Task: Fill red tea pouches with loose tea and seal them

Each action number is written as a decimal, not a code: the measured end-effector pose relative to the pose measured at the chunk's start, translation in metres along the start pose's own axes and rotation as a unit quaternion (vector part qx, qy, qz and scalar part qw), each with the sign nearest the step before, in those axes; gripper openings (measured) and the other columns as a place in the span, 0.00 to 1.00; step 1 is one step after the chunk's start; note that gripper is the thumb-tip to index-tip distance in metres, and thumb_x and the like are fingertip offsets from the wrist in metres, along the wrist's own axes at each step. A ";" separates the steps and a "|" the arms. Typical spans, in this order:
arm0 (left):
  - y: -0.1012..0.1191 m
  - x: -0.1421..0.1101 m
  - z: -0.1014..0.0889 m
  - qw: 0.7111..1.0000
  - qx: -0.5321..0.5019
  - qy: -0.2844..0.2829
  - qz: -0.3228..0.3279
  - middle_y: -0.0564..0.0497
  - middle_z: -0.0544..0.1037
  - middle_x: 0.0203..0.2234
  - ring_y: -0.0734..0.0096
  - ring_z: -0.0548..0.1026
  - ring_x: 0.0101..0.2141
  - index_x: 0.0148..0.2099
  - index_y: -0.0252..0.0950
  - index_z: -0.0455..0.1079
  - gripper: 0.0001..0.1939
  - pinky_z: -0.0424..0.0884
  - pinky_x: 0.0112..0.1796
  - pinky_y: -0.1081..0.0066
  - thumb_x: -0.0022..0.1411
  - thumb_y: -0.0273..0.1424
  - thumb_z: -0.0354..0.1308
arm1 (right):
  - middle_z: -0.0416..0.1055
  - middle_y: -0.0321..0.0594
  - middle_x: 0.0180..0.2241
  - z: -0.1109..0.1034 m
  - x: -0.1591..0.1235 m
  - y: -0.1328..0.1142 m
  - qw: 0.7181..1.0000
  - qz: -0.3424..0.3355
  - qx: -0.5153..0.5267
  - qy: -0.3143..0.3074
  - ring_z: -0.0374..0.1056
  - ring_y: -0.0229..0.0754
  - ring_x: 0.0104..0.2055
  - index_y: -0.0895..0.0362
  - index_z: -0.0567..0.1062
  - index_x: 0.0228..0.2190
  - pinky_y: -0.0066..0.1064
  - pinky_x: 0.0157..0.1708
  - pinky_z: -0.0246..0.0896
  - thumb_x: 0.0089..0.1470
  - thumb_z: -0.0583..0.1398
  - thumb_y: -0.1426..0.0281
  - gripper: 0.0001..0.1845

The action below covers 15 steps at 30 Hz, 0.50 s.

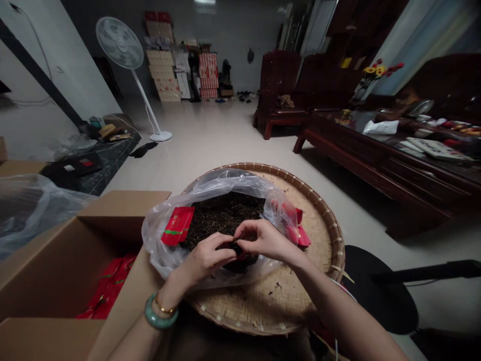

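A clear plastic bag (161, 255), spread wide, holds a heap of dark, twisted loose tea leaves (221, 213). Over the near side of the heap, my left hand (210, 255) and my right hand (265, 238) meet at the fingertips. Both are closed in a pinch; a tiny dark bit shows between them, too small and hidden to name. On the bag's left side lies a flat red packet (178, 225) with a green stripe. More red packets (303, 236) rest to the right, partly behind the plastic. Everything sits on a round woven bamboo tray (285, 301).
An open cardboard box (41, 271) stands at the left with red packets (108, 283) inside. A black round stand base (379, 286) is right of the tray. Beyond are a white fan (143, 95), stacked cartons (163, 75) and a dark wooden table (361, 155).
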<state>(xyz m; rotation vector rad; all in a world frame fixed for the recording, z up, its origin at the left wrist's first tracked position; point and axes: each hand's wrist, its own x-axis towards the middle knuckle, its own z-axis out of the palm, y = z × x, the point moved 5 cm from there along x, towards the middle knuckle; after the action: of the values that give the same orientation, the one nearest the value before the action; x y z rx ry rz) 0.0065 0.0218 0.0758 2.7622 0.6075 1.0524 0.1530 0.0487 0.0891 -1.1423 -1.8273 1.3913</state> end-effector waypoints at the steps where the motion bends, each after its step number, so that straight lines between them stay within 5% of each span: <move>1: 0.000 0.000 0.000 1.000 -0.001 0.002 -0.001 0.43 0.72 0.40 0.69 0.69 0.36 0.40 0.35 0.71 0.05 0.71 0.35 0.69 0.61 0.26 0.56 | 0.72 0.33 0.22 -0.001 0.000 -0.004 0.999 -0.009 -0.040 0.003 0.67 0.34 0.23 0.59 0.75 0.30 0.21 0.22 0.59 0.45 0.59 0.74 0.07; 15: 0.001 0.002 -0.003 0.999 -0.031 -0.007 -0.024 0.43 0.74 0.41 0.68 0.72 0.38 0.39 0.35 0.71 0.05 0.72 0.37 0.69 0.61 0.25 0.55 | 0.74 0.35 0.28 -0.005 -0.009 -0.020 0.980 -0.078 -0.179 -0.033 0.69 0.36 0.29 0.57 0.75 0.35 0.25 0.29 0.61 0.52 0.57 0.76 0.09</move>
<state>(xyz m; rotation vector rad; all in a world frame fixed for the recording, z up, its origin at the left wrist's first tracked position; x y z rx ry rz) 0.0066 0.0214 0.0797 2.6859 0.6267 1.0227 0.1560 0.0409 0.1101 -1.1026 -2.2278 1.0484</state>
